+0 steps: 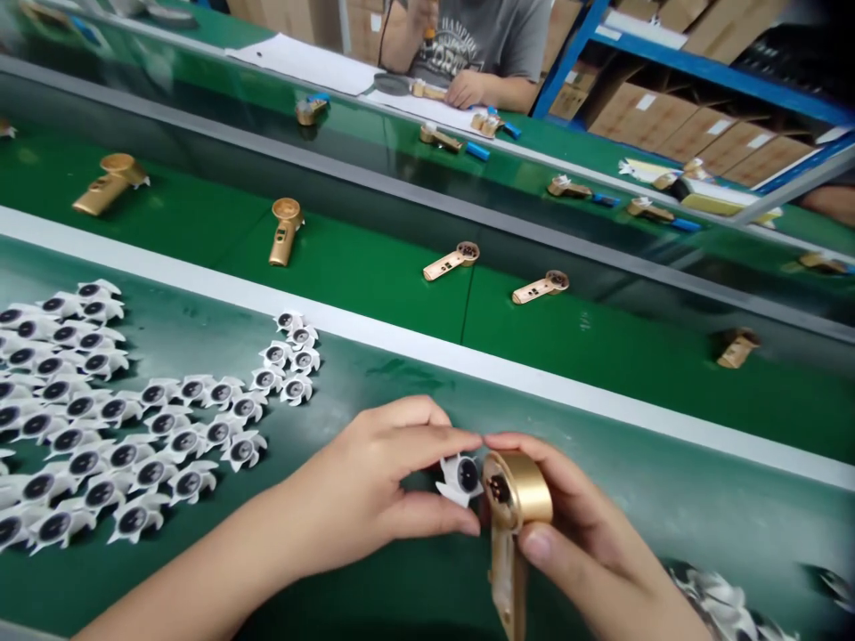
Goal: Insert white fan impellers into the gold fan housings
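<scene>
Fingers (pixel 427 436) of the left hand (pixel 354 472) clamped on a white plastic fan (pixel 460 481); those of the right hand (pixel 588 543) clamped on a gold housing (pixel 517 485). Slack grip risks dropping either onto the belt (pixel 634 463).

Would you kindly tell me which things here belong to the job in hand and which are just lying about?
Job in hand:
left hand with white vaned part
right hand with gold housing
pile of matching white parts

Lying about:
gold housings on the far belt
cardboard cartons
</scene>
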Available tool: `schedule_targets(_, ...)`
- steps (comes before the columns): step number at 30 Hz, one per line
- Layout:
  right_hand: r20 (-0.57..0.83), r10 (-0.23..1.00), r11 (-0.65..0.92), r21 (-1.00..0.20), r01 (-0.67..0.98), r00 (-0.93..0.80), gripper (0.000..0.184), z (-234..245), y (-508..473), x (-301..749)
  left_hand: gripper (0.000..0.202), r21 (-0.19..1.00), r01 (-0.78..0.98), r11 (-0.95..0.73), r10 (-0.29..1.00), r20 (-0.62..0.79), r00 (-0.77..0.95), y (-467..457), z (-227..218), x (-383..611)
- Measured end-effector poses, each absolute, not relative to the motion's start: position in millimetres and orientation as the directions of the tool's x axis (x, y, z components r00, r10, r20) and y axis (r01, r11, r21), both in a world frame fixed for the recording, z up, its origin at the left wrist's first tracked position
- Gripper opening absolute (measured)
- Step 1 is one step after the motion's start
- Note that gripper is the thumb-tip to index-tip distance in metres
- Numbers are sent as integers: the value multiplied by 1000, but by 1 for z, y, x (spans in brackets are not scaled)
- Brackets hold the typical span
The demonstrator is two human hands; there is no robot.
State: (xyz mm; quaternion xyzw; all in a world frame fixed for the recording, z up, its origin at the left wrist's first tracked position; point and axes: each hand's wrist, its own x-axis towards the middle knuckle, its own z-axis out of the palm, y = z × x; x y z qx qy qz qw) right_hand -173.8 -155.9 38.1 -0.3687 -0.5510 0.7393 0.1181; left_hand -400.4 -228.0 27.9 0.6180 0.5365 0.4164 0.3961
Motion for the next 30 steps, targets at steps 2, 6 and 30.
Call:
schedule_targets(2, -420, 587, -353, -902, 249, -692, 49, 36, -154, -174, 49, 947, 301, -115, 993, 97, 73, -229, 28, -404)
schedule_targets(6, -409, 632, -304, -912, 276, -658, 52, 36, -153, -176, 52, 961, 251, -113, 993, 118, -5, -232, 26, -401)
schedule_targets(30, -88, 608, 161, -959, 232, -789, 55, 25, -150, -190, 30, 993, 37, -114, 969, 119, -217, -228, 21, -394)
